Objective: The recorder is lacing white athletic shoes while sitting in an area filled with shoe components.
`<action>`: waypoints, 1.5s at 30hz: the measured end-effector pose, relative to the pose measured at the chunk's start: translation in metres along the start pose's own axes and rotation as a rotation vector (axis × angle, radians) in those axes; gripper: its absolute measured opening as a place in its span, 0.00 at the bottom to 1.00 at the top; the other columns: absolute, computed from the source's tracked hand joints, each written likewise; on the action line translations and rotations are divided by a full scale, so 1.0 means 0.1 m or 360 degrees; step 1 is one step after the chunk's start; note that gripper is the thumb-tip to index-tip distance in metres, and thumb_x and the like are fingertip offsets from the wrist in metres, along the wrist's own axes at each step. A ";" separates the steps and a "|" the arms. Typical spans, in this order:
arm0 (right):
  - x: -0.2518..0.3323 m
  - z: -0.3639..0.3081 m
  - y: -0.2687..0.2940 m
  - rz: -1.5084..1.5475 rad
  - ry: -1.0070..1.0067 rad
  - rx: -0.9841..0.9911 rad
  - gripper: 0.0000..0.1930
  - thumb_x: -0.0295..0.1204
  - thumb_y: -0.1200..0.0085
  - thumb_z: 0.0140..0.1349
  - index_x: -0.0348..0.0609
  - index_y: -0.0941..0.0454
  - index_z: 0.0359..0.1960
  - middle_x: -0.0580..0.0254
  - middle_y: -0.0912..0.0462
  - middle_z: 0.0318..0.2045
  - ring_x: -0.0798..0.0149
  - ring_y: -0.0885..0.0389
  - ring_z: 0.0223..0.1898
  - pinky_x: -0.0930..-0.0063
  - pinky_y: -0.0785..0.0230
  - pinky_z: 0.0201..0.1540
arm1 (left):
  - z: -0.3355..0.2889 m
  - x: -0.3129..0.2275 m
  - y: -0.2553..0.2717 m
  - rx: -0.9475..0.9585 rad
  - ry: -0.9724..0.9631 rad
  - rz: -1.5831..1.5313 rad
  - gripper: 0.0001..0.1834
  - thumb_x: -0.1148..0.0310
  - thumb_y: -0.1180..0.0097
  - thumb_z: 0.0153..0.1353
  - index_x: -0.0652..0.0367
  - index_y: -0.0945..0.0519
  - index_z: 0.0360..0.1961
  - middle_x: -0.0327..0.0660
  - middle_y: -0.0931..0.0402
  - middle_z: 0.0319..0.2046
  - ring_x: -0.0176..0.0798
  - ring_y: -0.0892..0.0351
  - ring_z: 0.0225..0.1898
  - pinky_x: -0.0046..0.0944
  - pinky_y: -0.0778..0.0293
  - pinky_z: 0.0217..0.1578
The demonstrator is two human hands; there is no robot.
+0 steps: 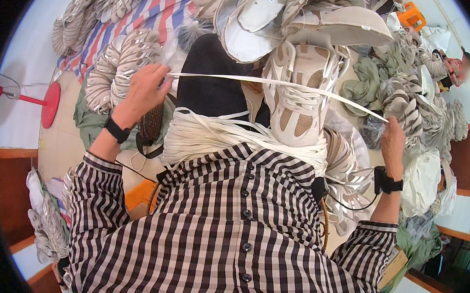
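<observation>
A flat white shoelace (283,83) stretches across in front of me, slightly bowed. Its left part is pinched in the fingers of my left hand (145,92); at the other end my right hand (392,144) is closed on it. Below the lace, a beige and white shoe upper (296,121) lies on my right thigh, toe toward me, with lacing across its front. A thick bundle of white shoelaces (208,136) rests over my lap, partly under the upper. My left thigh in black trousers (209,85) is beside it. Each wrist has a black band.
More shoe uppers (249,22) are piled just beyond my knees. Strung bundles of uppers lie left (118,65) and right (407,98). A striped sheet (146,18) covers floor at far left. A red round base (51,105) stands left. Another person (455,72) is far right.
</observation>
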State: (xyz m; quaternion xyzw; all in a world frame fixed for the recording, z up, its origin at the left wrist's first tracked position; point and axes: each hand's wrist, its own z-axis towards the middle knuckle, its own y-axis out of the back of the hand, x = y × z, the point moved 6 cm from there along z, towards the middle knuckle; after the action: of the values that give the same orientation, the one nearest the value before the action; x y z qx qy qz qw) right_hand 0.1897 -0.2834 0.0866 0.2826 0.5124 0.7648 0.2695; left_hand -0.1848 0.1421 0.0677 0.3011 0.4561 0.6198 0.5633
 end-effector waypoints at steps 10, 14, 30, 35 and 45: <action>-1.69 -0.65 -0.01 -0.0228 -0.0394 0.0013 0.11 0.24 0.63 0.58 0.37 0.29 0.38 0.36 0.25 0.30 0.34 0.28 0.35 0.50 0.37 0.35 | -0.26 0.65 -0.09 -0.0015 0.0253 0.0451 0.09 0.70 0.49 0.57 0.61 0.26 0.39 0.48 0.25 0.33 0.52 0.24 0.39 0.47 0.28 0.37; -2.15 -0.99 0.07 -0.0308 -0.0561 -0.0018 0.11 0.25 0.62 0.57 0.39 0.28 0.38 0.38 0.23 0.31 0.35 0.26 0.36 0.50 0.37 0.36 | -0.58 1.07 -0.13 0.0183 0.0460 0.0603 0.06 0.69 0.51 0.58 0.60 0.27 0.34 0.50 0.24 0.29 0.54 0.23 0.36 0.49 0.27 0.35; -3.02 -2.00 0.24 -0.0495 -0.0718 -0.0245 0.12 0.23 0.56 0.53 0.35 0.25 0.38 0.47 0.22 0.27 0.48 0.23 0.30 0.60 0.32 0.34 | -1.91 2.12 0.06 0.0393 0.1029 0.0505 0.08 0.71 0.53 0.55 0.66 0.27 0.27 0.61 0.26 0.26 0.65 0.26 0.34 0.58 0.32 0.35; -3.02 -2.00 0.16 0.0109 -0.1065 -0.0320 0.12 0.23 0.57 0.56 0.34 0.24 0.40 0.55 0.21 0.29 0.60 0.20 0.32 0.68 0.28 0.32 | -1.99 2.21 -0.02 0.0337 0.1092 0.0542 0.08 0.72 0.54 0.56 0.66 0.26 0.27 0.61 0.26 0.25 0.64 0.26 0.34 0.57 0.33 0.35; 1.08 -0.23 0.01 0.1866 -0.0081 0.0119 0.05 0.21 0.51 0.64 0.36 0.26 0.40 0.66 0.20 0.32 0.73 0.21 0.38 0.81 0.30 0.41 | -2.17 2.05 -0.09 0.0283 0.1184 0.0567 0.09 0.73 0.56 0.58 0.63 0.22 0.31 0.60 0.24 0.29 0.64 0.25 0.35 0.58 0.31 0.37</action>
State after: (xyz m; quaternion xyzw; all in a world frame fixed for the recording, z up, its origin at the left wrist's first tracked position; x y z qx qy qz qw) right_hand 0.0977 -0.2223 0.0967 0.5464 0.2905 0.7606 -0.1964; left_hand -0.4106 0.2918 -0.0568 0.1784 0.6209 0.7322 0.2160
